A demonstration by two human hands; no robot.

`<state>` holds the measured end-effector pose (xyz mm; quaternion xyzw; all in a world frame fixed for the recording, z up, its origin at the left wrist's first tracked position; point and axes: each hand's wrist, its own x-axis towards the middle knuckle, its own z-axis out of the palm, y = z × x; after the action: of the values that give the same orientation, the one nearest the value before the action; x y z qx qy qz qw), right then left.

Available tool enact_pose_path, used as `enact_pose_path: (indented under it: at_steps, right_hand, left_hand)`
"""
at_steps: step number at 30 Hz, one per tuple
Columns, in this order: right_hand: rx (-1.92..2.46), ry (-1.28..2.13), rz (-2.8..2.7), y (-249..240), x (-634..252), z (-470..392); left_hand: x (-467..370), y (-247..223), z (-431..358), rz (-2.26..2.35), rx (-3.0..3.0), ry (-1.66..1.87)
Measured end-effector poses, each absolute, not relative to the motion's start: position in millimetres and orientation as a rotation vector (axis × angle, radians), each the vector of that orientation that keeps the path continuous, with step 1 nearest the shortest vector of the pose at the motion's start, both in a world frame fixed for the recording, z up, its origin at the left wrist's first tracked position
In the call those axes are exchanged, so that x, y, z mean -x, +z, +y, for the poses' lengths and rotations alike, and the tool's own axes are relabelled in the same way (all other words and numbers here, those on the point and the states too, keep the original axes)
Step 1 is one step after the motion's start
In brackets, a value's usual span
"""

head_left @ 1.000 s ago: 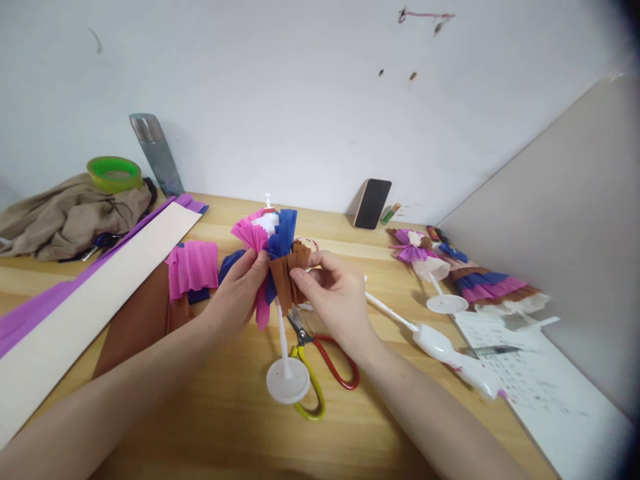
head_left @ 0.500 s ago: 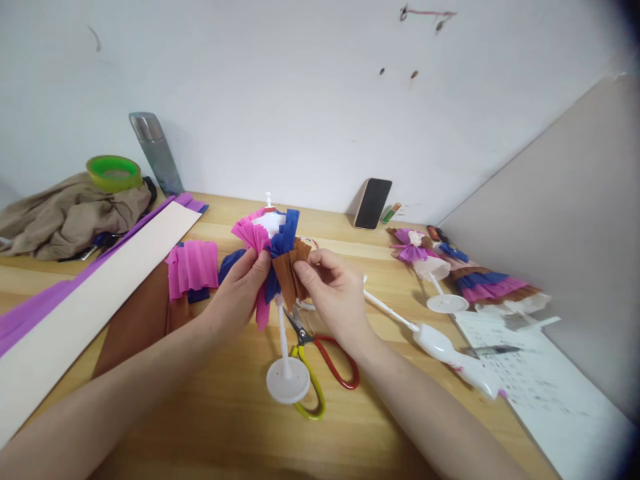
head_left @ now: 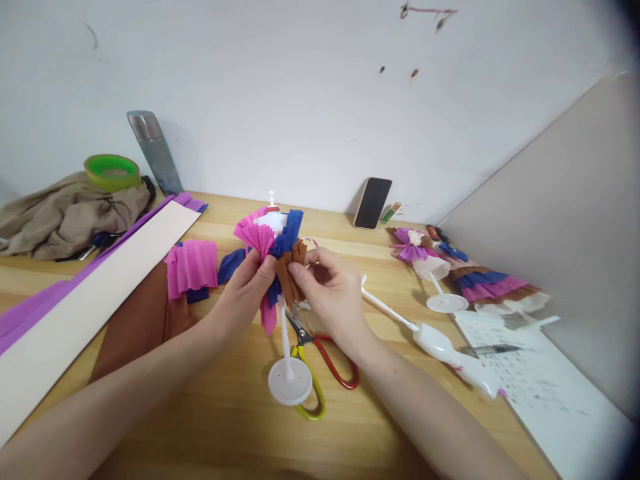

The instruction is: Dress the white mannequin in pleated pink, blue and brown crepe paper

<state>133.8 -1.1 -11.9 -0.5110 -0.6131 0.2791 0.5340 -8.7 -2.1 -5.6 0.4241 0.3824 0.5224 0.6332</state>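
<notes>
A small white doll mannequin [head_left: 271, 222] on a thin stand with a round base [head_left: 290, 381] is held up between my hands. Pleated crepe paper wraps its body: a pink fan [head_left: 255, 235] on the left, a blue strip [head_left: 291, 230] on the right. My left hand [head_left: 249, 283] is closed, pinching the gathered paper at the waist. With thumb and fingers, my right hand [head_left: 333, 290] pinches a pleated brown crepe paper strip [head_left: 291, 270] against the front. Behind the stand lie scissors [head_left: 320, 353] with one yellow and one red handle.
Left are folded pink crepe paper [head_left: 194, 268], a long cream strip [head_left: 115, 293], brown sheets [head_left: 135, 320], a green tape roll [head_left: 113, 171] and a bottle [head_left: 156, 153]. Right are a phone [head_left: 373, 203], a glue gun [head_left: 453, 357], a dressed mannequin [head_left: 417, 250] and a paper sheet [head_left: 550, 393].
The brown strip is bunched tighter, and my hands have drawn slightly closer together at the waist. The mannequin and its base have shifted slightly to the right.
</notes>
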Motion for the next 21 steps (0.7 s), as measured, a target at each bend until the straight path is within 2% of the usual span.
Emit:
enact_pose_path:
  at_steps: [14,21]
  right_hand:
    - [1.134,0.558,-1.530,-8,-132,-7]
    - [1.171,0.642,-1.519,-10,-131,-4]
  left_hand:
    - [4,6,-5,1.069,-1.205,1.210]
    - [6,9,-6,1.133,-1.174,1.138]
